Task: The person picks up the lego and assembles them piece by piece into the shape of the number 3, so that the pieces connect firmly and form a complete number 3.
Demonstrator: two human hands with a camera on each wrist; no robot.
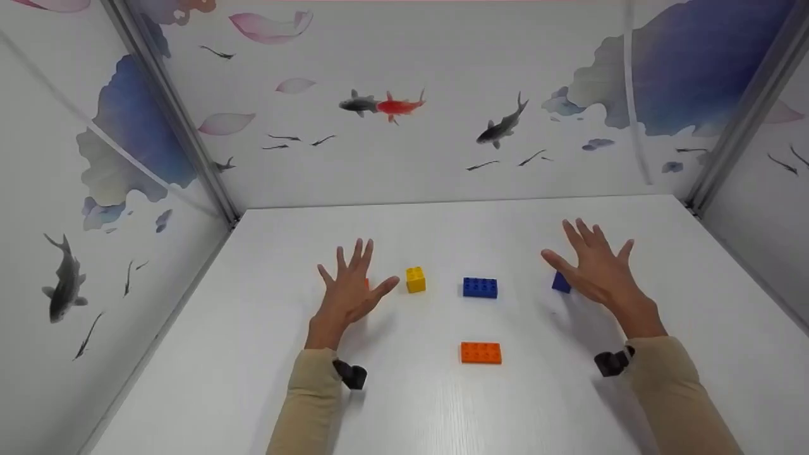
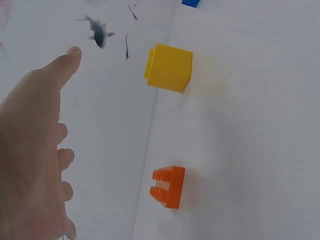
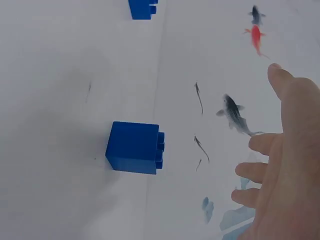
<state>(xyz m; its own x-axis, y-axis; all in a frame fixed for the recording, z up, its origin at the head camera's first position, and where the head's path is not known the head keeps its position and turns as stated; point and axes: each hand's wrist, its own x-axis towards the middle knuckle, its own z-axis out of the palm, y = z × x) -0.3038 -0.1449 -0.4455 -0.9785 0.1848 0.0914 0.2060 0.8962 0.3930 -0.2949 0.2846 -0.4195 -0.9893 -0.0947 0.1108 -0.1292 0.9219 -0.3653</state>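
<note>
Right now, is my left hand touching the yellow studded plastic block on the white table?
Apart. The left wrist view shows it: a clear pale gap separates your left hand from the yellow studded plastic block.

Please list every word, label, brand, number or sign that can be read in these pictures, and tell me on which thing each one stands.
There are none to read.
Yellow block, front orange block, middle blue block: no readable text; any tiny stud marking would be too small to tell.
Back wall: only printed pictures, such as fish and petals.
Black wrist devices: no readable label.
</note>
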